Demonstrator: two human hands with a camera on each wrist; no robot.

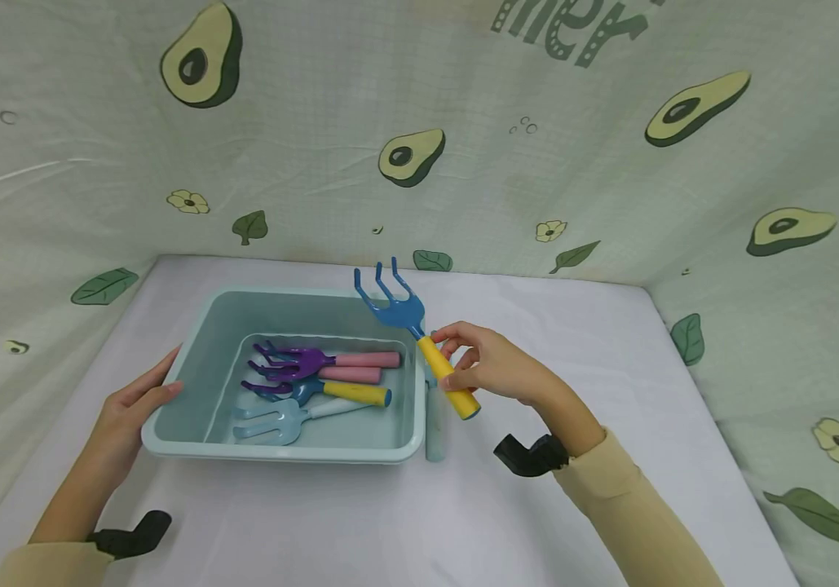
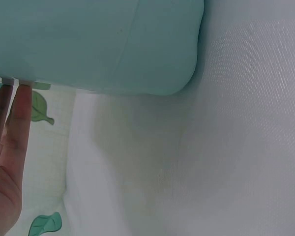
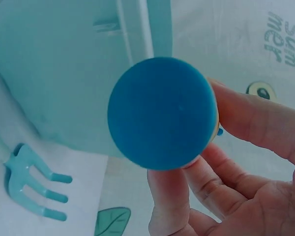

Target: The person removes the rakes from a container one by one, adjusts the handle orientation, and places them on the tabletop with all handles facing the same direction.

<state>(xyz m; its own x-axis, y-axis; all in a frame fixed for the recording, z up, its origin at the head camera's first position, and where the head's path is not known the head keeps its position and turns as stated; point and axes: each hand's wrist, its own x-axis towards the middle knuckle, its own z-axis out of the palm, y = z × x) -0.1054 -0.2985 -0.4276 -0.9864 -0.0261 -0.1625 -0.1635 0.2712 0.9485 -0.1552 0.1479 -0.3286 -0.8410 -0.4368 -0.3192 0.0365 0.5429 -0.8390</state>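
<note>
My right hand [image 1: 492, 363] pinches the yellow handle of a blue three-pronged hand rake [image 1: 400, 311], its prongs raised over the right back rim of a light blue plastic basin [image 1: 184, 383]. In the right wrist view the handle's round blue end cap [image 3: 162, 113] faces the camera between thumb and fingers. My left hand [image 1: 125, 412] holds the basin's left rim, thumb on the edge; its other fingers [image 2: 22, 118] touch the outer wall. Inside lie pink-handled purple rakes [image 1: 309, 364], a yellow-handled blue rake [image 1: 353, 393] and a light blue fork [image 1: 283, 424], partly overlapping.
On the table just right of the basin lies another light blue rake [image 3: 34, 182], its handle [image 1: 435, 424] close along the basin's wall. A white cloth [image 1: 573, 326] covers the tabletop. Behind and beside it hangs a curtain [image 1: 302, 122] printed with avocados and leaves.
</note>
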